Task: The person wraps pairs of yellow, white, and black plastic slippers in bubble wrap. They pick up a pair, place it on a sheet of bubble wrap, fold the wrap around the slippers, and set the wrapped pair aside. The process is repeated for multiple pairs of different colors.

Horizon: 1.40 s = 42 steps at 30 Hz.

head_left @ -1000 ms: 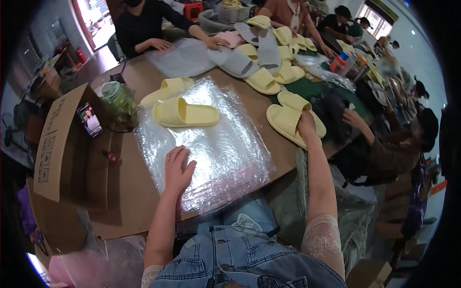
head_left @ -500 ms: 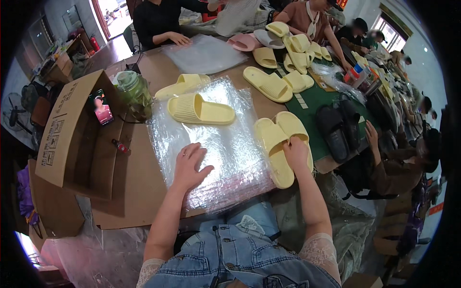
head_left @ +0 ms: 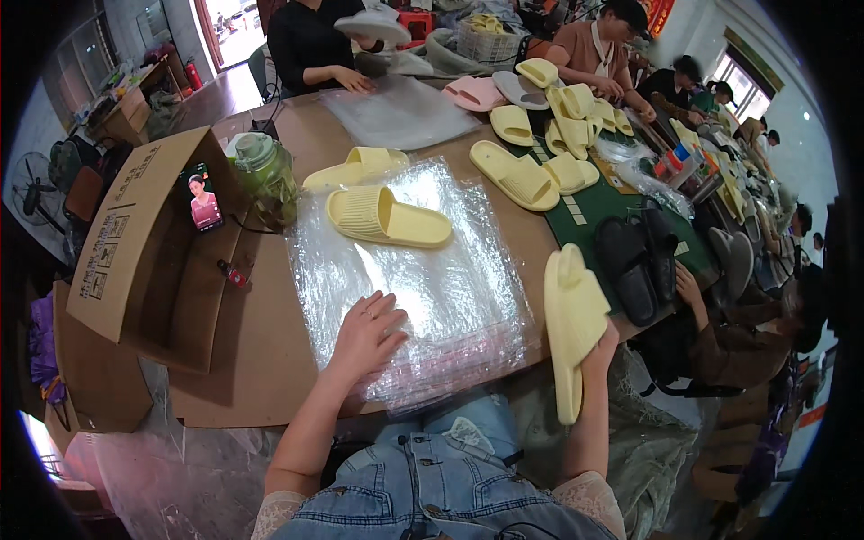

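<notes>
"Where is the left hand (head_left: 367,337)?"

"Palm down on the near part of the bag stack (head_left: 450,292), fingers loosely spread, gripping nothing that I can see."

"And the right hand (head_left: 600,351)?"

"To the right of the bag stack, wrapped around a yellow slipper (head_left: 576,315) tipped up on edge. Whether a second one sits behind it, I can't tell."

"Any others on the bag stack?"

"A ribbed slipper (head_left: 360,214) lies on its far part, toe to the left; a rear slipper (head_left: 369,160) lies just behind that, at the bag stack's far left corner."

"What stands around it?"

"Left of the bag stack, a cardboard box (head_left: 135,238) with a phone (head_left: 203,200) propped inside. A green bottle (head_left: 265,180) is near the bag stack's far left corner, and black slippers (head_left: 627,274) lie to its right."
</notes>
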Available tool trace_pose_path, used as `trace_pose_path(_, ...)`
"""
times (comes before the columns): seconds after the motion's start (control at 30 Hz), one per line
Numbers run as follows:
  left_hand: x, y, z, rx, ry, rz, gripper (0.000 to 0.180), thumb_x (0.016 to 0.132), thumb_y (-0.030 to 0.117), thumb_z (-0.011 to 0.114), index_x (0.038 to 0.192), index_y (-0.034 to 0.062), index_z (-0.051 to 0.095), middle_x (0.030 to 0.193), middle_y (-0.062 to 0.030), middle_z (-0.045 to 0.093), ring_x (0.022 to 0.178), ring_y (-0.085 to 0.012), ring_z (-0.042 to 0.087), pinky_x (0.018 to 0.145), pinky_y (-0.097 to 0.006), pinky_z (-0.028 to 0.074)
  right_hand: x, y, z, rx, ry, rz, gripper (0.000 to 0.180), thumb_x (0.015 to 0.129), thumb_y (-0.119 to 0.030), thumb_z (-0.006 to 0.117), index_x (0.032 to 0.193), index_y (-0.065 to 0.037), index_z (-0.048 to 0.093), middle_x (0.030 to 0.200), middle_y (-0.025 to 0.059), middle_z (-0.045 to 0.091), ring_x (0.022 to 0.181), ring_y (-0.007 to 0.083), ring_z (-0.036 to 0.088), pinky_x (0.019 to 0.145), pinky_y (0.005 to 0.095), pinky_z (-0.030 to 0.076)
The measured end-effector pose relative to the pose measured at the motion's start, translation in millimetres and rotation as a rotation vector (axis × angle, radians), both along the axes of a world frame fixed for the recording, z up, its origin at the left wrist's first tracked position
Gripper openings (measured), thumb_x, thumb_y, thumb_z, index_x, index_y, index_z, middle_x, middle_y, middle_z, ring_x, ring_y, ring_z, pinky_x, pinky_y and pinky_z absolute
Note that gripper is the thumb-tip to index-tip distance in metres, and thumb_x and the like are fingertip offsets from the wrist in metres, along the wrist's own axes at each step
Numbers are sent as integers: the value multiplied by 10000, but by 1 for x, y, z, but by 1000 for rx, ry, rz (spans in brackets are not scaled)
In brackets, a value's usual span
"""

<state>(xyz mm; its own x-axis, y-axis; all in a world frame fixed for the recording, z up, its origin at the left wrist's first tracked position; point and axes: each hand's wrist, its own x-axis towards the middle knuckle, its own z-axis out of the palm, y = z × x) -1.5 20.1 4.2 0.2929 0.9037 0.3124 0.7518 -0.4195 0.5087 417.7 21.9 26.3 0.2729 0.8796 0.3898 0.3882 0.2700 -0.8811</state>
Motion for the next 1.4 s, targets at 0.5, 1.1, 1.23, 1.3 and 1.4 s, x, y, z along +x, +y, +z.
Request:
trace_pose_path(0.5,35,-13,11,-25,20,-123,463,815,261,791,1226,94,658,1349,-152,601,1216,-366,578,1016,-431,490,-66,-57,13,-174,341,189,286,945,-74,634,1197,55,663,1088,70,723,991,136,669,851,292,536)
trace_pose_path(1.1,49,0,38,-193,-473,126,168,935,150,681,1038,45,762,953,-108,671,831,-249,663,738,-337,518,-77,-75,24,89,-379,374,377,759,-162,811,1103,-32,730,964,105,745,813,259,725,722,322,561)
trace_pose_path(1.23,55,-2,46,-99,-443,24,160,933,147,679,1041,56,755,962,-124,664,831,-289,657,732,-362,520,-82,-71,24,180,-461,356,345,714,-197,823,1015,-46,747,877,116,726,709,277,705,623,337,544)
trace_pose_path(1.3,54,-1,42,-105,-449,5,153,931,142,680,1046,79,759,923,-120,669,811,-274,661,717,-362,523,-82,-68,24,208,-337,291,327,717,-194,820,1000,-46,749,860,118,722,695,268,702,610,335,542)
trace_pose_path(1.4,52,-2,43,-173,-450,78,161,930,104,672,1056,67,764,836,-100,648,776,-233,647,731,-328,511,-73,-72,25,197,-382,269,340,716,-165,810,1034,-57,754,859,115,721,699,265,702,618,337,544)
